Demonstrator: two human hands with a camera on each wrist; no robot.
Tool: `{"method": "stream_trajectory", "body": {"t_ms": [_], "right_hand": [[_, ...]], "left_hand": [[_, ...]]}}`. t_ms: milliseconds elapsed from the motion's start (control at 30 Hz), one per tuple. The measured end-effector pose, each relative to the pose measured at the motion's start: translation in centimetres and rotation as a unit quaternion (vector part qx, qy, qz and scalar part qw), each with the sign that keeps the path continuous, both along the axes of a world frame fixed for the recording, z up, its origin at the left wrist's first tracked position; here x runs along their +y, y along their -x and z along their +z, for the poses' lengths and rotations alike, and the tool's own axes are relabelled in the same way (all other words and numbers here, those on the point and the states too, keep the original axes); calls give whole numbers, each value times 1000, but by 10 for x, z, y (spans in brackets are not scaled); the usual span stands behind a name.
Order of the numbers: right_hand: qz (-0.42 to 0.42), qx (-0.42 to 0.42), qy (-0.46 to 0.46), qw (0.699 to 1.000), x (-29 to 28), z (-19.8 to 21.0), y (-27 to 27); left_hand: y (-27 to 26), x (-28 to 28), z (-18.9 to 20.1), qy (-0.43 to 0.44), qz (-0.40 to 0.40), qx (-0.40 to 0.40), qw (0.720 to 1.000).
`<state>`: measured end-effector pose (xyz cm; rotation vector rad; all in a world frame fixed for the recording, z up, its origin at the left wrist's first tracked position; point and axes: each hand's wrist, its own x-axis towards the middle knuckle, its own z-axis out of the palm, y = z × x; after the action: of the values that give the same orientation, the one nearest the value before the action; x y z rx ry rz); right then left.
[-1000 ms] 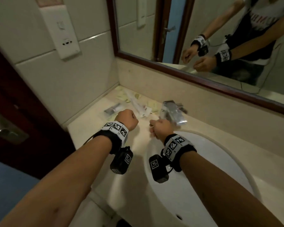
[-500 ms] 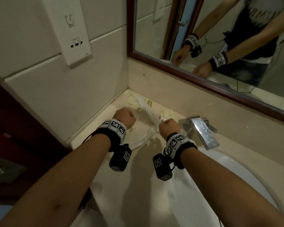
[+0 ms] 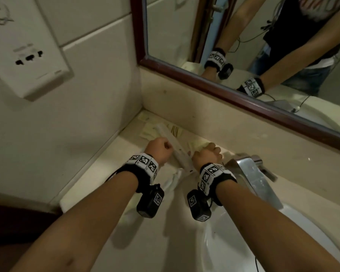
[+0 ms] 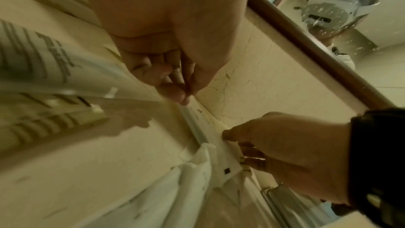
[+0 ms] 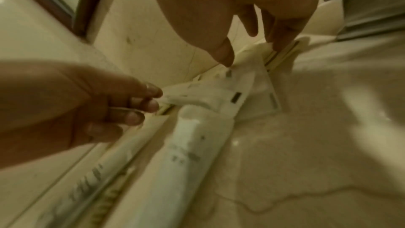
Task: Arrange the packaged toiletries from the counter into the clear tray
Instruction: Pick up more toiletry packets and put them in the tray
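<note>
— Where is the packaged toiletry?

— A long white packet (image 3: pixel 178 152) lies slantwise on the cream counter (image 3: pixel 98 179), in the back corner where the side wall meets the backsplash, and it runs between the two fists. More sachets and wrappers (image 3: pixel 155 128) lie crowded behind it against the backsplash, and a soft white pouch (image 5: pixel 192 146) lies just beside it, nearer the counter's front.

— And the hands?

— The left hand (image 3: pixel 159 150) is curled; in the left wrist view its fingertips (image 4: pixel 175 84) are bunched with the thumb right at the packet's far end (whether they truly pinch it is too blurred to tell). The right hand (image 3: pixel 207 155) has its thumb and fingers closed on the packet's near end, beside a small black mark printed there; the left wrist view shows this most plainly.

— Is the clear tray visible?

— I cannot make it out in any view.

— What surrounds them?

— A chrome tap (image 3: pixel 253 173) stands just to the right of the right hand, over a white basin (image 3: pixel 234 242). A wood-framed mirror (image 3: pixel 234 99) above the backsplash reflects both wrists, and a wall socket plate (image 3: pixel 28 61) sits up on the left-hand tiles.
</note>
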<state>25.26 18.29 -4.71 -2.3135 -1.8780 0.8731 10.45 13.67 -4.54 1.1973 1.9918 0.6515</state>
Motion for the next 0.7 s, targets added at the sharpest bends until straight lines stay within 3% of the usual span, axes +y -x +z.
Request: {"method": "stream_trajectory", "body": {"t_ms": [333, 567, 700], "right_hand": [[-19, 112, -95, 989, 3, 3, -2], [-17, 235, -202, 951, -26, 48, -17], [38, 273, -219, 936, -52, 76, -32]], "left_hand": [[-3, 0, -3, -6, 8, -26, 1000], [-24, -11, 48, -3, 44, -113, 993], [-45, -22, 84, -20, 39, -197, 979]]}}
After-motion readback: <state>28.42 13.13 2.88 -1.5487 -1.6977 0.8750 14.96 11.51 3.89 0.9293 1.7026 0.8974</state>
